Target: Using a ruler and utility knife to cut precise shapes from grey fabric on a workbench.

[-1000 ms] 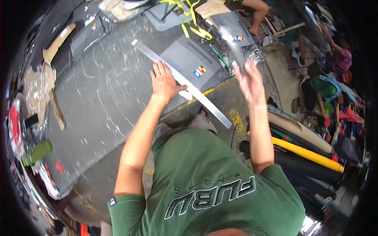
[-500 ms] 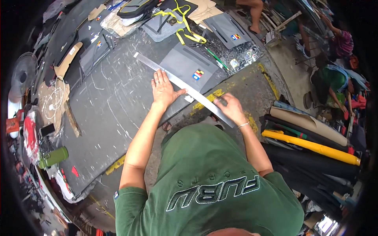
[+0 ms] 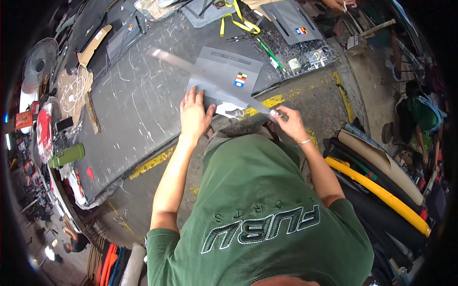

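A long metal ruler (image 3: 217, 85), smeared by motion, slants across a grey fabric panel (image 3: 225, 67). My right hand (image 3: 290, 123) grips its near right end, past the table's edge. The panel lies on the dark worktable and bears a dark slot and a small coloured flag patch (image 3: 240, 80). My left hand (image 3: 193, 114) rests flat on the panel's near left corner, fingers stretched and holding nothing. A whitish scrap (image 3: 231, 110) sits at the panel's near edge, between my hands.
Beyond the panel are a green pen (image 3: 265, 47), yellow strapping (image 3: 236, 21) and another grey panel (image 3: 291, 26). Left on the table lie a phone (image 3: 64, 124) and a green cylindrical case (image 3: 68, 156). Material rolls (image 3: 381, 188) lie to my right.
The ruler has swung away from its place along the panel's left side and now crosses over the panel. My left hand has come off it, moving nearer to me.
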`<state>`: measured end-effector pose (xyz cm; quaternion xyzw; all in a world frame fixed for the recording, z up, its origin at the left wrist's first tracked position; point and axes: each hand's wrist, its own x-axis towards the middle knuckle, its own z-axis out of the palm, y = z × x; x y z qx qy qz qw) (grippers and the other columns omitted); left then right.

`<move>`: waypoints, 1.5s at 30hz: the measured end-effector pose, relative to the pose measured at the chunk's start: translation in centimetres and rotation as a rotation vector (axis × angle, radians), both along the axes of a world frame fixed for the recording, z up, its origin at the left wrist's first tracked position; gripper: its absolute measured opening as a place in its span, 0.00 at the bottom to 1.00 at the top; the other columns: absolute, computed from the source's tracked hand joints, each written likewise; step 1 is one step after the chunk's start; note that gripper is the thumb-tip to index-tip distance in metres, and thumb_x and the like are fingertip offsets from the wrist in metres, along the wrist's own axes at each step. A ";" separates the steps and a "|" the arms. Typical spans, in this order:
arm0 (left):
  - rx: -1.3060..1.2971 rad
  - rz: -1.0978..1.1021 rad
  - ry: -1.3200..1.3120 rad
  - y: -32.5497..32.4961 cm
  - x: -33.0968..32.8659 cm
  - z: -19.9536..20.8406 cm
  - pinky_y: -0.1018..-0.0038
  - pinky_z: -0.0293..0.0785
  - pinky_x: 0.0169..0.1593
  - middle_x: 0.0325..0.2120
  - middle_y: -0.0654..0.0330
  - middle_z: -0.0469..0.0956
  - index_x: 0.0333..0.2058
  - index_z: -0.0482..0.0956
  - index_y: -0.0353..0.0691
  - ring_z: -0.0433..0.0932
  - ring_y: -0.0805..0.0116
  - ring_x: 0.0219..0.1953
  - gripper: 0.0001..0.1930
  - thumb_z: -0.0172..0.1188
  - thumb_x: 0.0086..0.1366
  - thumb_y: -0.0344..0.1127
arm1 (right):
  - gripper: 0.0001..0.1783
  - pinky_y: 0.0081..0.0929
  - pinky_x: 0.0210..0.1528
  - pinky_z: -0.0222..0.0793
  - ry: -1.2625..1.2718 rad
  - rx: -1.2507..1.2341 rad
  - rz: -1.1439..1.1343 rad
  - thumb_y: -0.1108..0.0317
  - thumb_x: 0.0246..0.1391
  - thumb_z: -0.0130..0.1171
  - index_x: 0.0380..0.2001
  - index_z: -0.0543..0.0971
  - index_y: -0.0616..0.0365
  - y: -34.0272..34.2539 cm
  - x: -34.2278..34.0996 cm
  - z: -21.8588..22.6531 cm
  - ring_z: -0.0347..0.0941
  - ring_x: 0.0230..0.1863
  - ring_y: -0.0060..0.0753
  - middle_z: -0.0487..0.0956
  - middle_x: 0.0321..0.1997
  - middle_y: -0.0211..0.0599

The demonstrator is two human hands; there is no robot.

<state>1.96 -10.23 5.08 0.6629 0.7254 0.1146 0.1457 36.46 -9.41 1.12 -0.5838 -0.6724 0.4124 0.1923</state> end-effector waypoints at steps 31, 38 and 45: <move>0.170 -0.072 0.157 2.0 0.1 -3.8 0.40 0.54 0.71 0.70 0.49 0.62 0.68 0.70 0.57 0.54 0.40 0.74 0.29 0.57 0.72 0.57 | 0.24 0.30 0.28 0.59 -0.070 -0.033 -0.285 0.52 0.63 0.66 0.28 0.74 0.63 -4.2 4.8 -1.5 0.57 0.25 0.21 0.61 0.20 0.33; 0.160 -0.064 0.138 1.8 0.4 -4.7 0.34 0.48 0.72 0.72 0.48 0.58 0.70 0.67 0.56 0.51 0.36 0.75 0.31 0.52 0.74 0.60 | 0.22 0.28 0.26 0.58 0.052 -0.020 -0.335 0.53 0.62 0.68 0.27 0.75 0.61 -5.4 0.6 -0.3 0.57 0.23 0.19 0.62 0.18 0.29; 0.158 -0.024 0.164 2.1 1.4 -4.4 0.35 0.50 0.71 0.72 0.48 0.58 0.70 0.66 0.55 0.53 0.36 0.74 0.30 0.51 0.74 0.59 | 0.21 0.25 0.29 0.58 0.173 -0.021 -0.362 0.54 0.66 0.64 0.27 0.75 0.60 -4.6 -5.9 -1.0 0.58 0.26 0.16 0.64 0.20 0.24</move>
